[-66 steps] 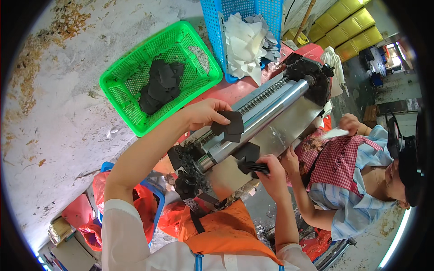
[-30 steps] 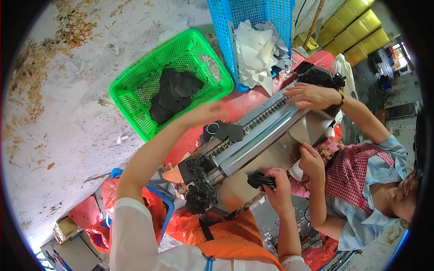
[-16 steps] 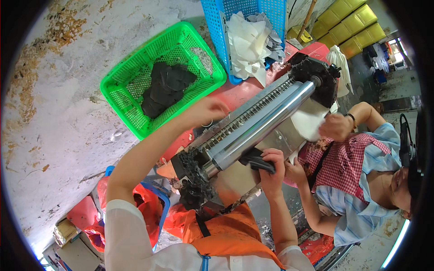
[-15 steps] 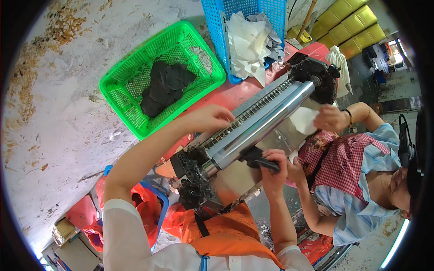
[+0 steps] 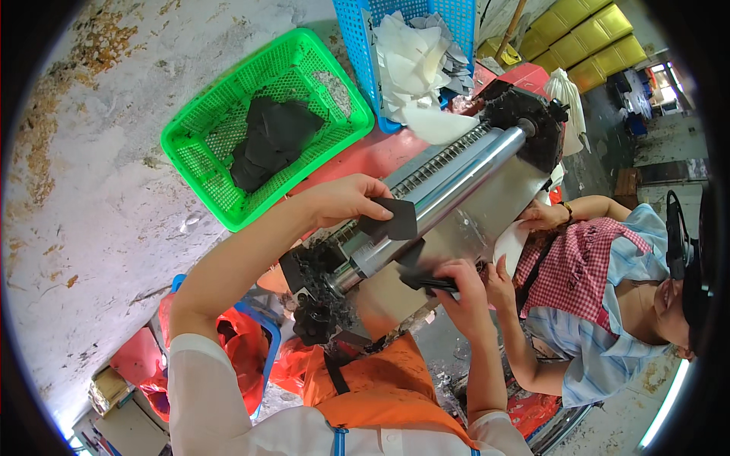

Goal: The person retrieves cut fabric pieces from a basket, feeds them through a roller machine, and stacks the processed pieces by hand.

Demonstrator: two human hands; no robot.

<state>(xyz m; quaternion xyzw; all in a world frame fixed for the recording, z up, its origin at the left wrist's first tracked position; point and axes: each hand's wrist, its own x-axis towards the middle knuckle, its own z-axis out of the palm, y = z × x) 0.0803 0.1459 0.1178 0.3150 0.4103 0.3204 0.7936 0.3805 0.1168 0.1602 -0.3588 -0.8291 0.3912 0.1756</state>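
Note:
My left hand (image 5: pixel 351 199) pinches a flat black sheet piece (image 5: pixel 391 220) between thumb and fingers, over the rollers. Below it lies a roller machine with a shiny metal roller (image 5: pixel 475 167) and a coiled spring-like bar (image 5: pixel 441 159) behind it. In my right hand (image 5: pixel 465 292) is a small stack of black sheet pieces (image 5: pixel 427 281), on the near side of the roller. One black piece (image 5: pixel 413 257) above that stack reaches up to the roller; whether my right fingers touch it I cannot tell.
A green basket (image 5: pixel 190 121) holds black pieces; a blue basket (image 5: pixel 353 45) holds white and grey ones. A white piece (image 5: pixel 437 124) lies by the machine's far end. On the right, a co-worker's hands (image 5: pixel 541 216) hold a white piece (image 5: pixel 511 247). A blue-rimmed bin (image 5: pixel 270 334) stands lower left.
My left hand, which showed no piece before, now holds a black piece above the rollers. A white piece has appeared behind the machine's far end. The co-worker's upper hand has moved down toward the body.

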